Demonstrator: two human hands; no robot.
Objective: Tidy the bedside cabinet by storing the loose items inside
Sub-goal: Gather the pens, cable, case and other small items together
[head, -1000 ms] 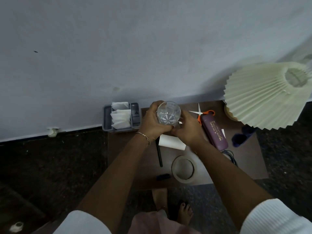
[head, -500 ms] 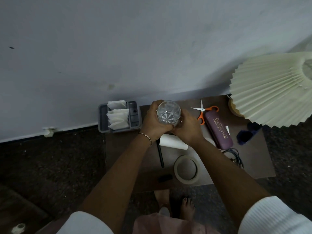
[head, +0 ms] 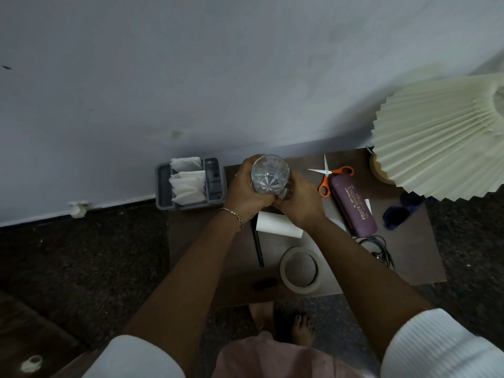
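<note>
Clear cut-glass tumbler [head: 270, 174], cupped upright between left hand [head: 244, 192] and right hand [head: 302, 205], both wrapped round its wall above the brown bedside cabinet [head: 207, 241], judged rigid, fairly heavy, slippery and breakable; best gripped low around the wall, not the rim.

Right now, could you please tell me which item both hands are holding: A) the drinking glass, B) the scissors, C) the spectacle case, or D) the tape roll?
A: the left hand and the right hand both curl round the clear drinking glass.
</note>
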